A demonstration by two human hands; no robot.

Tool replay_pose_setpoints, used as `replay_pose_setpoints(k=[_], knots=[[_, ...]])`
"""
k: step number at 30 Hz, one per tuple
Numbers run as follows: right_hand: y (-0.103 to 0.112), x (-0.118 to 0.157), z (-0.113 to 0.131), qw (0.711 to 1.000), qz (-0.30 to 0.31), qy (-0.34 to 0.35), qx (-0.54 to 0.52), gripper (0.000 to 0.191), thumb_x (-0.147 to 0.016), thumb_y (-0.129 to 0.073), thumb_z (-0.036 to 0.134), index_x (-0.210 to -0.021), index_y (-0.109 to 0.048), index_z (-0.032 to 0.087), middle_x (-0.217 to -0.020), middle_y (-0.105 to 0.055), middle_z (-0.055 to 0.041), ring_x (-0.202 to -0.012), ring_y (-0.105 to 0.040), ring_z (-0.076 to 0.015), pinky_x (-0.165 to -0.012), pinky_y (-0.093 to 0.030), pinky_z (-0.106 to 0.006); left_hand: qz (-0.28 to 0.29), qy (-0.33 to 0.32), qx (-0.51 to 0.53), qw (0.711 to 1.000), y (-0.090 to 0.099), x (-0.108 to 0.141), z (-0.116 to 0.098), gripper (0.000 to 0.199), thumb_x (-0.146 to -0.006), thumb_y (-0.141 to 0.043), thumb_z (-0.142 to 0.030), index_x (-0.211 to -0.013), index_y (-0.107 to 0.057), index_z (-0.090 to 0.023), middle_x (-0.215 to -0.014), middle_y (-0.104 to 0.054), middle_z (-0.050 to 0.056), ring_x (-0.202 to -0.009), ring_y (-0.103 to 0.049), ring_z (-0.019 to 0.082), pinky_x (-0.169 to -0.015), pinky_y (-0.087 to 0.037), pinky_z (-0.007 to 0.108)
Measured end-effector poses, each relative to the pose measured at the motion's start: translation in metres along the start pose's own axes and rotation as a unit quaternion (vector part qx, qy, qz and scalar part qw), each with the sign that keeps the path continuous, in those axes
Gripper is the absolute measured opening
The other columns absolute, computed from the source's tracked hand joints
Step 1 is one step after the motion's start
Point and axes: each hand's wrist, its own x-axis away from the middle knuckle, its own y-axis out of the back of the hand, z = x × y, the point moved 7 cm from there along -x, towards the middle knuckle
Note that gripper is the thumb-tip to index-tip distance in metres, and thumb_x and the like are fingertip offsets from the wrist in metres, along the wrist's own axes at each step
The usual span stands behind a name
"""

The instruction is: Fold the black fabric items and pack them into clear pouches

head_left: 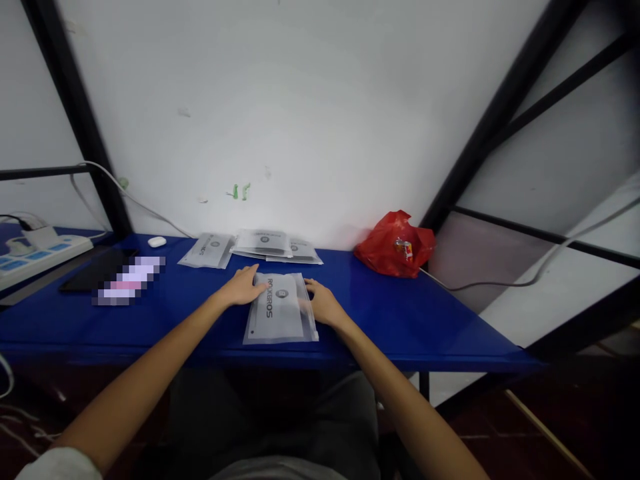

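A translucent white zip bag (284,313) printed "ROCKBROS" lies near the front edge of the blue table, its lettering turned sideways. My left hand (243,287) rests at its upper left edge, fingers stretched away from me and the thumb over the bag. On the other side, my right hand (323,304) is at the bag's right edge with fingers curved and apart. Part of that hand shows through the clear plastic strip, so the thumb seems to be under it. The bag's contents cannot be made out.
More ROCKBROS zip bags (209,250) lie by the wall, some in an overlapping pile (263,241). A red plastic bag (395,247) sits back right. At left are a white earbud case (157,242), a dark tablet-like slab (83,272), a blurred-out item (131,280) and a power strip (45,253).
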Motion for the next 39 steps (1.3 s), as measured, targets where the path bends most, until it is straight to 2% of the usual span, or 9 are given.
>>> replay_pose_setpoints(k=[3, 7, 10, 16, 25, 32, 34, 36, 39], knots=[[-0.002, -0.003, 0.004, 1.000, 0.020, 0.014, -0.013, 0.026, -0.069, -0.072, 0.026, -0.095, -0.074, 0.022, -0.123, -0.062, -0.0114, -0.121, -0.051, -0.0331, -0.101, -0.041, -0.048, 0.057, -0.007, 0.028, 0.998, -0.004, -0.013, 0.011, 0.068, -0.080, -0.047, -0.055, -0.130, -0.047, -0.010, -0.138, -0.046, 0.021, -0.124, -0.046, 0.032, -0.096, -0.039, 0.039], [-0.001, -0.004, 0.008, 0.997, 0.055, 0.041, -0.040, 0.022, -0.069, -0.070, 0.022, -0.091, -0.075, 0.025, -0.118, -0.065, -0.0065, -0.120, -0.053, -0.0311, -0.100, -0.042, -0.046, 0.069, -0.013, 0.103, 0.992, -0.001, -0.018, 0.022, 0.039, -0.082, -0.045, -0.040, -0.100, -0.065, -0.012, -0.108, -0.067, 0.014, -0.098, -0.062, 0.024, -0.085, -0.044, 0.030], [0.003, -0.003, 0.009, 0.996, 0.061, 0.046, -0.053, 0.017, -0.071, -0.067, 0.021, -0.086, -0.075, 0.023, -0.120, -0.064, -0.0080, -0.115, -0.057, -0.0292, -0.097, -0.044, -0.043, 0.068, 0.001, 0.134, 0.989, -0.002, -0.015, 0.028, 0.022, -0.077, -0.048, -0.029, -0.079, -0.065, -0.016, -0.089, -0.071, 0.007, -0.083, -0.064, 0.019, -0.075, -0.045, 0.027], [0.011, 0.000, 0.001, 0.998, 0.038, 0.010, -0.039, 0.010, -0.070, -0.063, 0.014, -0.063, -0.067, 0.018, -0.121, -0.063, -0.0129, -0.112, -0.059, -0.0268, -0.093, -0.045, -0.040, 0.039, 0.015, 0.132, 0.990, 0.003, 0.002, 0.030, 0.016, -0.072, -0.047, -0.018, -0.076, -0.062, -0.016, -0.072, -0.067, 0.004, -0.069, -0.061, 0.017, -0.062, -0.043, 0.025], [0.027, 0.008, -0.037, 1.000, -0.017, -0.010, -0.002, 0.017, -0.075, -0.058, 0.017, -0.058, -0.057, 0.019, -0.124, -0.061, -0.0092, -0.106, -0.061, -0.0232, -0.095, -0.043, -0.043, -0.063, 0.026, -0.015, 0.998, 0.058, 0.010, 0.062, 0.016, -0.074, -0.045, -0.017, -0.074, -0.061, -0.019, -0.068, -0.064, 0.004, -0.068, -0.058, 0.018, -0.059, -0.038, 0.027], [0.043, 0.013, -0.059, 0.999, -0.035, -0.016, 0.008, 0.017, -0.073, -0.060, 0.017, -0.057, -0.057, 0.019, -0.122, -0.062, -0.0100, -0.108, -0.061, -0.0246, -0.094, -0.044, -0.044, -0.067, 0.054, -0.113, 0.990, 0.088, -0.013, 0.105, 0.019, -0.078, -0.045, -0.014, -0.080, -0.064, -0.020, -0.088, -0.067, 0.008, -0.085, -0.061, 0.022, -0.069, -0.043, 0.029], [0.044, 0.014, -0.060, 0.999, -0.038, -0.028, 0.011, 0.017, -0.074, -0.060, 0.017, -0.057, -0.058, 0.019, -0.122, -0.062, -0.0109, -0.109, -0.060, -0.0251, -0.095, -0.043, -0.044, -0.100, 0.062, -0.151, 0.981, 0.091, -0.011, 0.101, 0.023, -0.080, -0.045, -0.015, -0.090, -0.065, -0.018, -0.100, -0.066, 0.013, -0.095, -0.059, 0.026, -0.075, -0.044, 0.034], [0.044, 0.015, -0.059, 0.998, -0.044, -0.040, 0.016, 0.017, -0.075, -0.060, 0.018, -0.058, -0.060, 0.019, -0.121, -0.063, -0.0118, -0.110, -0.060, -0.0256, -0.096, -0.043, -0.044, -0.135, 0.051, -0.182, 0.973, 0.085, -0.003, 0.084, 0.030, -0.085, -0.044, -0.022, -0.108, -0.062, -0.015, -0.114, -0.060, 0.018, -0.105, -0.055, 0.031, -0.079, -0.045, 0.040], [0.043, 0.015, -0.056, 0.997, -0.057, -0.049, 0.028, 0.016, -0.076, -0.060, 0.018, -0.061, -0.063, 0.019, -0.118, -0.064, -0.0127, -0.108, -0.061, -0.0261, -0.095, -0.044, -0.043, -0.081, -0.044, -0.177, 0.980, 0.048, 0.017, 0.044, 0.038, -0.090, -0.041, -0.035, -0.118, -0.056, -0.014, -0.118, -0.059, 0.017, -0.110, -0.053, 0.031, -0.084, -0.045, 0.041]])
